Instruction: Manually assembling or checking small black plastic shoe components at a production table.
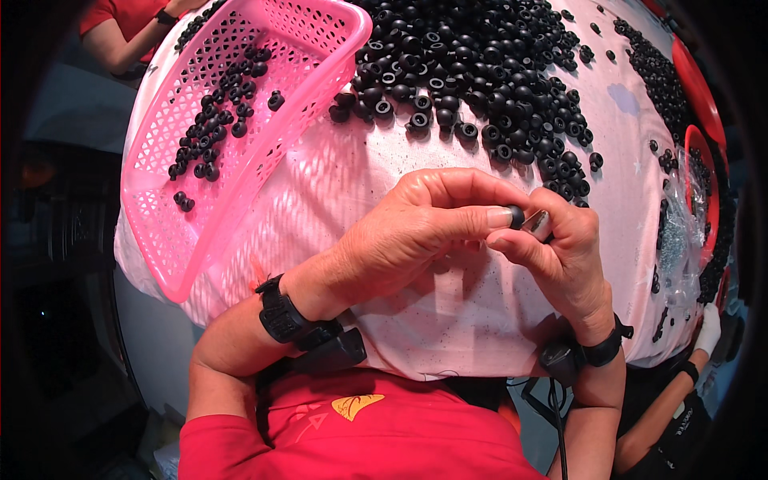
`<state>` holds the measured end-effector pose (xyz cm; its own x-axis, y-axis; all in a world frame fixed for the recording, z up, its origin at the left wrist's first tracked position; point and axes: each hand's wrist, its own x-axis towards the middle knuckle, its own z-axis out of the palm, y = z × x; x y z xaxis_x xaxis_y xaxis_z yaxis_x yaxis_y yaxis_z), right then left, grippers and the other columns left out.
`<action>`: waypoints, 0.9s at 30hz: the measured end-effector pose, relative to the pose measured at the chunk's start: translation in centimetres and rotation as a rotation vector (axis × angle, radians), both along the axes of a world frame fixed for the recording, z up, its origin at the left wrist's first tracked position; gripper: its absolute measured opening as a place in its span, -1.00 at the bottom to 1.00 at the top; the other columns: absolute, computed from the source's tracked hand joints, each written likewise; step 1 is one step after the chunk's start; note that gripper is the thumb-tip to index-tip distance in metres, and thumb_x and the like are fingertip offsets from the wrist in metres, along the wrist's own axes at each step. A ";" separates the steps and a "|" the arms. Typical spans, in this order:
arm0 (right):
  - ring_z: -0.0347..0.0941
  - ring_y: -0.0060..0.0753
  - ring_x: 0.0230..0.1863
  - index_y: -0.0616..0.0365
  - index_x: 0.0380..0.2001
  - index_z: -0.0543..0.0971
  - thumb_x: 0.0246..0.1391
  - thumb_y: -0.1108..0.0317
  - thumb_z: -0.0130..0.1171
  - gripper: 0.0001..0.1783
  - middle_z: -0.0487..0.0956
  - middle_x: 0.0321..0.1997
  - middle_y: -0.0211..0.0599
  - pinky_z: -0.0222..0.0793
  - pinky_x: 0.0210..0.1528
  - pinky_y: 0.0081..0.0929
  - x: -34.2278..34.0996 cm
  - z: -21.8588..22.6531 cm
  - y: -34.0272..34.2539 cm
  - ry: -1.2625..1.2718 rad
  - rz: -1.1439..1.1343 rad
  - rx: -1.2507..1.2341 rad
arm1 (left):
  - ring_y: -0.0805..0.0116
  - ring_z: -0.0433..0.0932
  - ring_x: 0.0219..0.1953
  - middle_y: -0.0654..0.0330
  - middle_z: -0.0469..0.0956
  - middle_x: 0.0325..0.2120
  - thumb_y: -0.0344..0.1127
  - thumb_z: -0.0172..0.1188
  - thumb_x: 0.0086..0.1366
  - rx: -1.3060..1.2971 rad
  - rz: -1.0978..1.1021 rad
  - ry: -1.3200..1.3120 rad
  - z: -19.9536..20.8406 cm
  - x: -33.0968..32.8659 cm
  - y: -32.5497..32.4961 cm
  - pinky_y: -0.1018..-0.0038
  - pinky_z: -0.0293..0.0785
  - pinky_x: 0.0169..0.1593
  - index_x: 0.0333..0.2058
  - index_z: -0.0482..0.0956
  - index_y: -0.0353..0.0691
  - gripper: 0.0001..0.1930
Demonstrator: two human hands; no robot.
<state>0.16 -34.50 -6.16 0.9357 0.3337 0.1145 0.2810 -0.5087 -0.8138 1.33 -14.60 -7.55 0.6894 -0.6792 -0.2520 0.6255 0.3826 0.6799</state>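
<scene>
My left hand [400, 232] pinches a small black rounded part [517, 216] between thumb and forefinger. Close against it, my right hand [570, 252] grips a small shiny metal tool [541, 227], mostly covered by the fingers; its exact kind is hidden. Both hands meet above the near side of the cloth-covered table. Just beyond them spreads a large heap of similar black parts [456, 72], several with a round hollow facing up. To the left, a pink perforated plastic basket [232, 212] holds a scatter of the same parts.
A pale pink cloth [336, 192] covers the table. At the right edge are red trays [698, 76], a clear plastic bag [680, 248] and more black parts. Another person's arm [120, 44] shows at upper left; a white-gloved hand [709, 328] is at lower right.
</scene>
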 end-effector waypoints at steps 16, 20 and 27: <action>0.37 -0.67 -0.70 0.14 -0.61 0.44 -0.16 -0.01 0.39 -0.54 0.40 -0.80 -0.45 0.24 -0.67 -0.65 0.0 -0.2 -0.2 0.004 -0.004 -0.021 | 0.71 0.45 -0.44 0.33 0.53 -0.38 -0.35 0.14 0.29 0.019 0.019 -0.046 -0.2 0.0 -0.1 0.74 0.35 -0.42 -0.03 0.48 -0.28 -0.71; 0.38 -0.68 -0.70 0.14 -0.61 0.44 -0.16 -0.01 0.38 -0.54 0.42 -0.78 -0.42 0.24 -0.67 -0.65 0.0 -0.2 -0.2 -0.007 0.005 -0.046 | 0.65 0.49 -0.43 0.30 0.54 -0.38 -0.35 0.13 0.29 0.006 0.006 -0.069 -0.5 0.1 0.0 0.68 0.42 -0.40 -0.02 0.46 -0.29 -0.70; 0.39 -0.67 -0.70 0.17 -0.60 0.46 -0.15 0.00 0.38 -0.54 0.44 -0.74 -0.37 0.25 -0.68 -0.62 0.0 0.0 -0.2 -0.062 0.011 -0.051 | 0.50 0.55 -0.43 0.23 0.54 -0.39 -0.35 0.12 0.29 0.027 0.008 -0.042 0.0 0.0 0.0 0.53 0.52 -0.39 -0.02 0.44 -0.32 -0.69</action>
